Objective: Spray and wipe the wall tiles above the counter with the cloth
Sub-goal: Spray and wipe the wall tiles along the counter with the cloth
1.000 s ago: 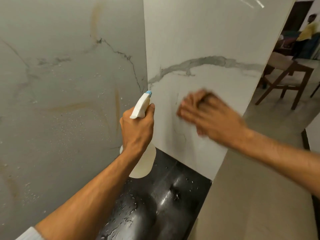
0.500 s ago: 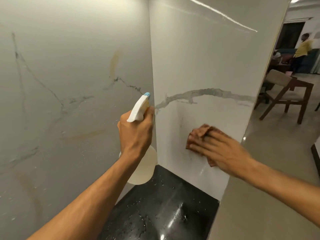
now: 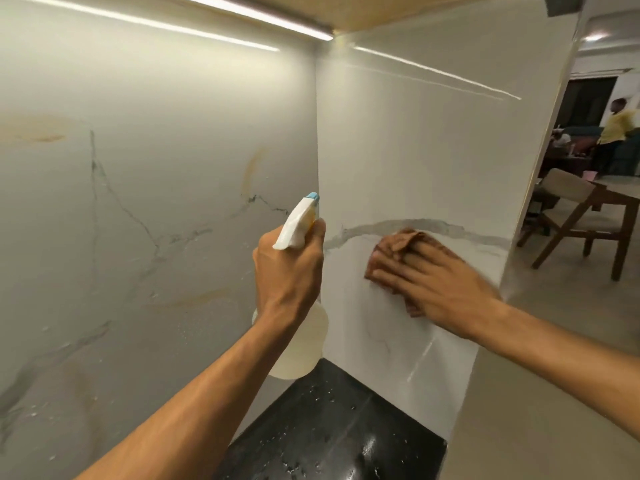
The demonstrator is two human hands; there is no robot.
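My left hand [image 3: 287,271] grips a white spray bottle [image 3: 298,341] by its neck, its blue-tipped nozzle pointing up toward the corner of the walls. My right hand [image 3: 426,282] presses a brown cloth [image 3: 398,244] flat against the white marble side wall tile [image 3: 415,150], just under its grey vein. The fingers lie straight over the cloth and are blurred. The back wall tile [image 3: 138,202] on the left carries grey veins, yellowish streaks and small spray droplets.
A wet black counter [image 3: 329,427] lies below the corner, dotted with drops. A light strip [image 3: 242,15] runs under the cabinet above. To the right, past the wall's end, stand a wooden chair [image 3: 581,220] and a table, with a person farther back.
The view has tilted upward, bringing the light strip into sight. My right hand with the cloth has slid up and around on the side tile to the grey vein. My left hand keeps holding the bottle.
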